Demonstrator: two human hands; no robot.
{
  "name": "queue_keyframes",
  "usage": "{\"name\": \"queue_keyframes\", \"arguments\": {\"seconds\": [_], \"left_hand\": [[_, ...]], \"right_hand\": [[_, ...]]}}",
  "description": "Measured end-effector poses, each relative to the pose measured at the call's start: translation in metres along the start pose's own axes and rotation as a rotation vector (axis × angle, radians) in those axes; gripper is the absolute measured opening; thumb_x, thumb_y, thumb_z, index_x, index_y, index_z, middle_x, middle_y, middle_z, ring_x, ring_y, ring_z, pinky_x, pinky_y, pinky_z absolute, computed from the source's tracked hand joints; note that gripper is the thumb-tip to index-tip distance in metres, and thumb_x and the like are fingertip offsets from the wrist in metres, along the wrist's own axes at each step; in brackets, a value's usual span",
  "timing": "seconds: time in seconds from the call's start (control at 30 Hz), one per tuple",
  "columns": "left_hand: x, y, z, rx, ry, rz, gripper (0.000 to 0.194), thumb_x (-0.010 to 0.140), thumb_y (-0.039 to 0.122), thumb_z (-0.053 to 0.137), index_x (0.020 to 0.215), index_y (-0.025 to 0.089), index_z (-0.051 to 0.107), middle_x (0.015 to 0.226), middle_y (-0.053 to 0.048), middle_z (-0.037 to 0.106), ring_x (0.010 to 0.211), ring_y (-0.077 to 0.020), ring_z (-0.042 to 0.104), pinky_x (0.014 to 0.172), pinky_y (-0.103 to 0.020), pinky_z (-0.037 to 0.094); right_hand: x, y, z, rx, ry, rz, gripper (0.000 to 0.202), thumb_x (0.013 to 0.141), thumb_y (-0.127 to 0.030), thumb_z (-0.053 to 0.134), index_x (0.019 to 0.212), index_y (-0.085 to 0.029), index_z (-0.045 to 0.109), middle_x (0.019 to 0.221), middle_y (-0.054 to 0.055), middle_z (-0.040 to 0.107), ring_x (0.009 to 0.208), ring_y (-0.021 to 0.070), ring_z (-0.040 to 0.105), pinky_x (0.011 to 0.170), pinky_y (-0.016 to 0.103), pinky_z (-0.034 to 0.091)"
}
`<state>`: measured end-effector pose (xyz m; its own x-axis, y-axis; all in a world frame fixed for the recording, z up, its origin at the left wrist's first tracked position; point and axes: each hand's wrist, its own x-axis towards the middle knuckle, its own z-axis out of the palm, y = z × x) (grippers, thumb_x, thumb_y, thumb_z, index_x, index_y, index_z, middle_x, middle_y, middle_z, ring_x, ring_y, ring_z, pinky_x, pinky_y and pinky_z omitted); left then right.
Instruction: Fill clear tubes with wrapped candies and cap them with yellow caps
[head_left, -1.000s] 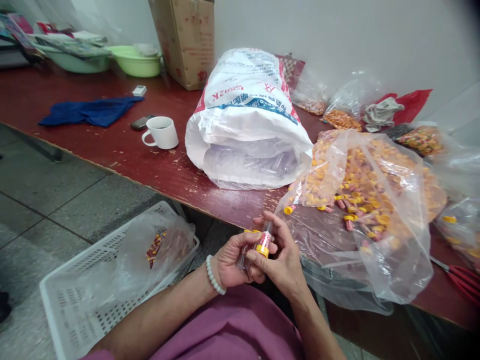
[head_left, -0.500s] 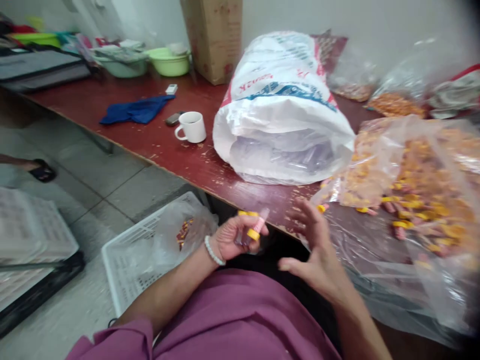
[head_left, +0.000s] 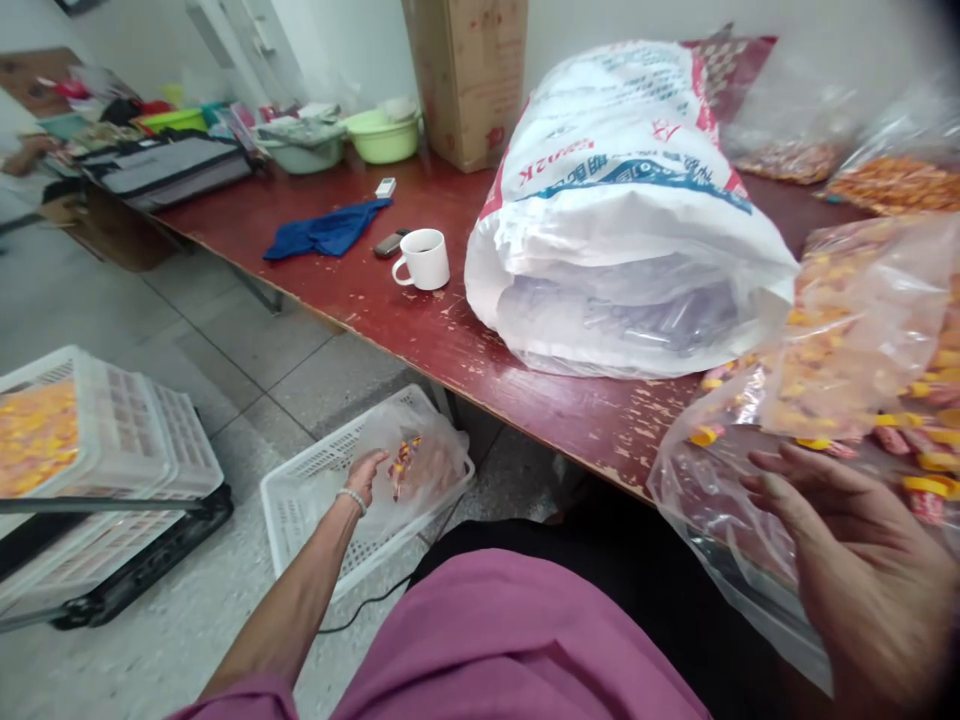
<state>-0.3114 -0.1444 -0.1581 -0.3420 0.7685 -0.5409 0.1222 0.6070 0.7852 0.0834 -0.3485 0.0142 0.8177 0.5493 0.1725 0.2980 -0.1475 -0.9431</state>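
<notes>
My left hand (head_left: 366,474), a pale bead bracelet at its wrist, reaches down over a white plastic basket (head_left: 300,455) on the floor. Its fingers are stretched out and I see nothing in them. Beside the fingertips, a clear plastic bag (head_left: 439,455) lining the basket holds a small heap of yellow and dark reddish pieces (head_left: 405,462). On the right, my right hand (head_left: 847,540) is open, palm inward, at the edge of a clear plastic sheet (head_left: 697,490) on the table. Near its fingers lie loose pink tubes with yellow caps (head_left: 892,438), more of them showing under the plastic.
A large white sack (head_left: 630,230) lies open-mouthed on the red table (head_left: 420,330). Left of it are a white mug (head_left: 426,260) and a blue cloth (head_left: 326,232). Stacked crates (head_left: 142,430) with yellow-capped pieces stand on the floor. Behind are a cardboard box (head_left: 480,80) and basins (head_left: 384,138).
My left hand, which held several yellow-capped tubes in front of my body, has moved down and left over the basket and opened. My right hand has moved right to the loose tubes.
</notes>
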Motion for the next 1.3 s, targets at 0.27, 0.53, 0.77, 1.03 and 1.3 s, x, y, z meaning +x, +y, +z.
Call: {"name": "queue_keyframes", "arguments": {"seconds": [0.27, 0.53, 0.77, 1.03, 1.3], "left_hand": [[-0.060, 0.096, 0.072, -0.024, -0.105, 0.784, 0.019, 0.072, 0.023, 0.063, 0.091, 0.018, 0.064, 0.091, -0.002, 0.066, 0.086, -0.0153, 0.060, 0.084, -0.027, 0.046], [-0.151, 0.191, 0.246, 0.626, -0.517, 1.699, 0.037, 0.075, -0.004, 0.041, 0.093, 0.016, 0.067, 0.099, -0.007, 0.067, 0.095, -0.0171, 0.058, 0.091, -0.031, 0.044], [-0.169, 0.196, 0.326, 0.916, -0.612, 1.709, 0.021, 0.074, 0.007, 0.053, 0.088, 0.014, 0.067, 0.092, -0.012, 0.065, 0.099, -0.0251, 0.055, 0.091, -0.037, 0.043], [-0.172, 0.188, 0.300, 0.881, -0.745, 1.526, 0.055, 0.074, 0.010, 0.054, 0.128, 0.017, 0.049, 0.092, -0.006, 0.064, 0.086, -0.0195, 0.059, 0.082, -0.032, 0.045], [-0.181, 0.160, 0.221, -0.145, -1.114, 0.409, 0.041, 0.066, 0.024, 0.075, 0.094, 0.019, 0.047, 0.074, 0.002, 0.060, 0.067, -0.0123, 0.062, 0.064, -0.024, 0.048]], "right_hand": [[0.046, 0.058, -0.026, -0.272, 0.036, 0.002, 0.041, 0.073, -0.048, 0.057, 0.100, -0.018, 0.063, 0.097, 0.010, 0.068, 0.085, 0.0256, 0.063, 0.077, 0.044, 0.051], [0.064, 0.098, -0.011, -0.757, -0.113, -0.446, 0.033, 0.087, -0.030, 0.040, 0.104, -0.018, 0.064, 0.111, 0.011, 0.066, 0.103, 0.0272, 0.057, 0.091, 0.047, 0.044], [0.062, 0.071, -0.003, -0.679, -0.173, -0.493, 0.019, 0.087, -0.027, 0.048, 0.098, -0.020, 0.062, 0.099, 0.009, 0.063, 0.092, 0.0238, 0.055, 0.081, 0.038, 0.047], [0.066, 0.065, 0.018, -0.645, -0.191, -0.364, 0.030, 0.081, -0.024, 0.052, 0.110, -0.019, 0.060, 0.114, 0.015, 0.055, 0.096, 0.0272, 0.056, 0.079, 0.040, 0.048], [0.047, 0.052, -0.006, -0.400, 0.034, -0.234, 0.020, 0.083, -0.030, 0.050, 0.095, -0.016, 0.057, 0.087, 0.008, 0.062, 0.074, 0.0181, 0.059, 0.070, 0.034, 0.051]]}}
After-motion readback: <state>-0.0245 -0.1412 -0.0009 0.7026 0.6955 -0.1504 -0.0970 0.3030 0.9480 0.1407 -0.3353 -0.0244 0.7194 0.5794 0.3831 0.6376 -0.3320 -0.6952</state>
